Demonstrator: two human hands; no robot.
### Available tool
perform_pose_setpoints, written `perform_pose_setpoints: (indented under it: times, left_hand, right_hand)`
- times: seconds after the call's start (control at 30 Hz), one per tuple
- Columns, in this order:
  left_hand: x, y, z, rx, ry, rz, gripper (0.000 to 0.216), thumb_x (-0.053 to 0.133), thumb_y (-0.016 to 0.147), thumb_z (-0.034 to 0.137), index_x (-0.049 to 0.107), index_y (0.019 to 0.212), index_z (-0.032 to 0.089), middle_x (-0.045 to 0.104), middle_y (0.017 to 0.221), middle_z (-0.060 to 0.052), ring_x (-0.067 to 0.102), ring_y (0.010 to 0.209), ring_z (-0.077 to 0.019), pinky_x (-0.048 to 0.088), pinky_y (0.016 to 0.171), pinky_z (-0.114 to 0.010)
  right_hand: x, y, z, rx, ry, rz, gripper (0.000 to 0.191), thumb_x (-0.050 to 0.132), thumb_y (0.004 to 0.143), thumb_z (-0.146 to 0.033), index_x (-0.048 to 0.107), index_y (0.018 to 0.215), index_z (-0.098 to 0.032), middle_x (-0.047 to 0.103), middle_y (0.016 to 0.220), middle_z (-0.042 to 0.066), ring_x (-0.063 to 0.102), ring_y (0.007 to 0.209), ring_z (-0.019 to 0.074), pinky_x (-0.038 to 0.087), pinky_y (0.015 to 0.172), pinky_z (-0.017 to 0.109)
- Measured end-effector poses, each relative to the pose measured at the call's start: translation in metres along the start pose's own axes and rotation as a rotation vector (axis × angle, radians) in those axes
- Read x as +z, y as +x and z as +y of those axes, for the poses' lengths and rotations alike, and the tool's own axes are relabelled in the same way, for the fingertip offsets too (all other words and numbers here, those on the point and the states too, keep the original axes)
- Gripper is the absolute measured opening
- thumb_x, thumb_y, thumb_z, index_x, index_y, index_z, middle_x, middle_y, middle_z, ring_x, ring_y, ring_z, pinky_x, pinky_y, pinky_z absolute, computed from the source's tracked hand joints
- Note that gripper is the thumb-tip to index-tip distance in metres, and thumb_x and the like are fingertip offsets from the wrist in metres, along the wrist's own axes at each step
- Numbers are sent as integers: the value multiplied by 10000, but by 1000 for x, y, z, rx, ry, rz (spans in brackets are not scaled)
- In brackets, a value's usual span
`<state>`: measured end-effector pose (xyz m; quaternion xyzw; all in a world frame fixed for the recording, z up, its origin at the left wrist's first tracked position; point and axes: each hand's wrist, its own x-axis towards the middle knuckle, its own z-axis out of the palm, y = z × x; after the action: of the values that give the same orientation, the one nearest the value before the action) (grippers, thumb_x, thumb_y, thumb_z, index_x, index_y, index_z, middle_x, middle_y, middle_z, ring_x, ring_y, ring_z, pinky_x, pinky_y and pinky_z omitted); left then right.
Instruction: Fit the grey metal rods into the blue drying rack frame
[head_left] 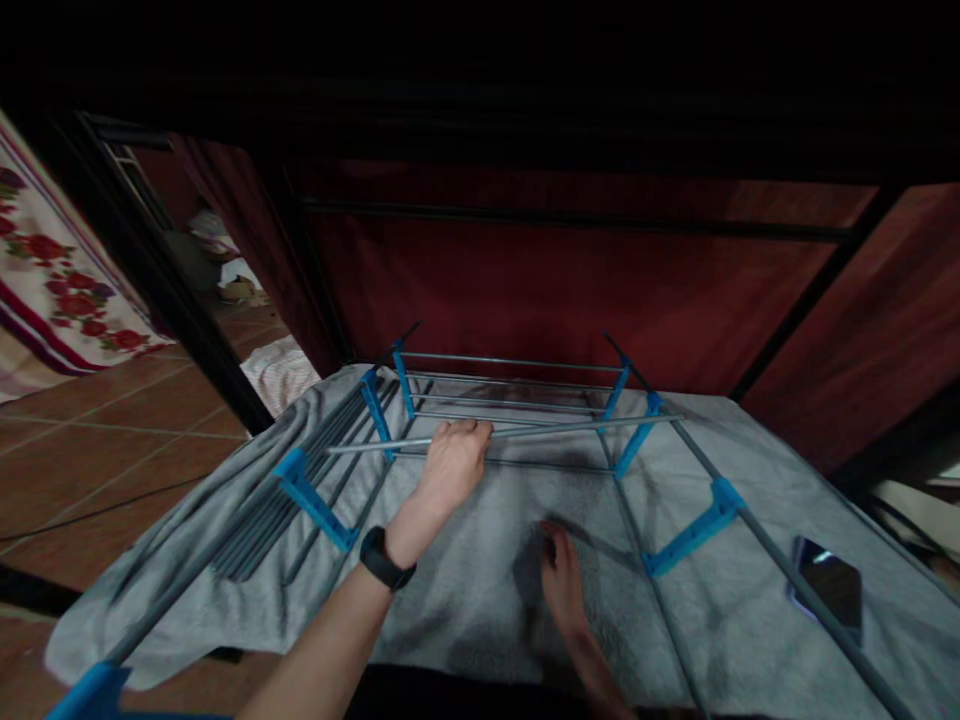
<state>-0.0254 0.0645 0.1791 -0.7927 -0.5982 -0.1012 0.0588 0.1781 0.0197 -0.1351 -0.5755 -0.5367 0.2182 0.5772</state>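
My left hand (457, 455), with a black watch (386, 560) on its wrist, is closed around a thin grey rod (570, 430). The rod lies crosswise above a frame of grey poles and blue plastic brackets, its right end close to the right-hand pole (697, 455). A blue bracket (316, 500) joins the poles on the left, and another blue bracket (694, 527) does so on the right. Inside the frame, low over the grey blanket (495, 560), my right hand (562, 580) has loosely curled fingers and shows nothing in them.
Several loose grey rods (262, 530) lie on the blanket at the left. A phone (829, 585) rests at the right beside a pole. Dark posts and a red curtain (570, 290) stand behind. Left of the bed is a tiled floor (172, 440) with a cable.
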Motion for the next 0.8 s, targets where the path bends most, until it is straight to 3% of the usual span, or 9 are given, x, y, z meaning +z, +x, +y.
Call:
perform_pose_setpoints:
  times: [0.2,0.4,0.47,0.6,0.7,0.8]
  left_hand:
    - [60,-45,-7,-163,-52,-146,389,379,1073,102,709,1262,184,791,1203,-141,727,1184,-302,474,1036,-426]
    - [104,-64,-17,-97,-101,-255,473,386,1006,5,734,1264,196,793,1181,-122,727,1201,-267,481,1091,-417]
    - [114,-67,-13,-77,-101,-293,501,385,986,-21,740,1270,188,795,1169,-116,723,1208,-258,482,1115,-419]
    - [126,-64,7,-14,-116,-321,528,402,977,-30,726,1335,183,791,1229,-111,724,1200,-249,490,1146,-433]
    - [134,-56,19,49,-152,-330,494,419,992,-4,728,1327,187,788,1258,-111,721,1209,-251,487,1163,-442]
    - [141,-48,9,28,-171,-322,484,423,992,11,742,1297,210,788,1253,-120,720,1215,-258,487,1158,-451]
  right_hand:
    - [-10,18,-13,220,200,11,404,719,822,-523,811,1095,-240,818,1197,147,757,1138,350,582,1104,619]
    - [-30,54,-18,376,375,110,520,775,765,-630,734,1139,-271,800,1156,88,762,1043,284,630,1018,551]
    - [-42,63,-16,490,498,128,536,840,714,-595,723,1152,-309,806,1106,42,770,1009,266,629,1029,531]
    - [-69,79,-6,636,671,161,460,929,578,-513,742,943,-305,820,996,31,783,1001,271,638,1020,496]
    - [-84,91,5,709,682,154,417,937,596,-492,771,909,-272,829,989,41,788,988,238,658,957,401]
    - [-91,99,12,787,657,191,376,936,589,-436,788,883,-253,813,891,25,781,880,210,678,856,345]
